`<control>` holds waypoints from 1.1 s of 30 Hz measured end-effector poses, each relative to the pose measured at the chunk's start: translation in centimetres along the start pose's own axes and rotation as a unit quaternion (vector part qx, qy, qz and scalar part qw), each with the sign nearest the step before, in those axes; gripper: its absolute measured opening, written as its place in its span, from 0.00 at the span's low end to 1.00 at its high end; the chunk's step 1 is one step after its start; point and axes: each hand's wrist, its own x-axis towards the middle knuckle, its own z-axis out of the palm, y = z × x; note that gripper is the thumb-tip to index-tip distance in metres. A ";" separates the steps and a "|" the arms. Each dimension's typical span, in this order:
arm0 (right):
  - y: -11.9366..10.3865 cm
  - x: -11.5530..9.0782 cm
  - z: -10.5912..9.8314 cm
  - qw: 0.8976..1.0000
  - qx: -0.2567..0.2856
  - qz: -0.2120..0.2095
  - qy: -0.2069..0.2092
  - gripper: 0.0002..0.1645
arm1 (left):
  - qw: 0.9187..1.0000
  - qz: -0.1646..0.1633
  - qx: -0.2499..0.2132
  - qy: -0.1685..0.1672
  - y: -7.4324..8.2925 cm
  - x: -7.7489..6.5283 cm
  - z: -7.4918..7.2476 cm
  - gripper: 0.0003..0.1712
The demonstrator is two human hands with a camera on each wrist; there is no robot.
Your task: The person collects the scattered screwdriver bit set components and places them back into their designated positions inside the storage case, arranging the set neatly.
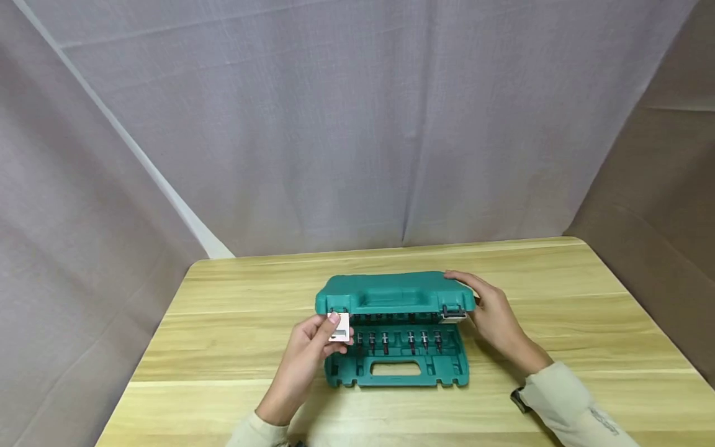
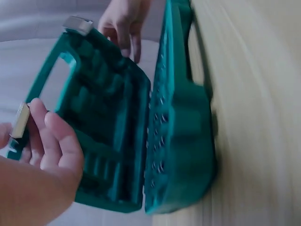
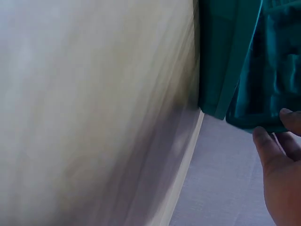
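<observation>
A green plastic socket case stands partly open, its lid (image 1: 391, 284) tilted up over the base (image 1: 349, 370). Several metal bit sockets (image 1: 411, 340) sit in a row in the base. My left hand (image 1: 301, 357) pinches the pale metal latch (image 1: 343, 321) at the lid's left front corner between thumb and fingers. On the other side, my right hand (image 1: 498, 315) grips the lid's right edge; in the right wrist view its thumb (image 3: 290, 120) lies on the inner side, its fingers outside. The left wrist view shows moulded, unfilled recesses inside the lid (image 2: 101, 101).
A second metal latch (image 1: 454, 318) hangs at the lid's right front corner. The case rests on a light wood-grain table (image 1: 240, 323). Grey cloth (image 1: 335, 136) hangs behind the table and along both sides.
</observation>
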 end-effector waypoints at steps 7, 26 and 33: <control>-1.8 -2.5 -1.1 0.999 0.018 0.026 0.033 0.38 | 0.999 -0.037 -0.006 0.019 0.4 -0.8 0.6 0.27; -9.5 -8.0 -0.5 0.901 0.234 0.357 -0.080 0.25 | 0.987 -0.150 -0.051 -0.024 0.2 -2.8 -1.0 0.18; -8.6 -9.0 -0.6 0.877 0.298 0.350 -0.138 0.23 | 0.987 -0.155 -0.005 -0.053 -1.1 -3.4 -1.7 0.14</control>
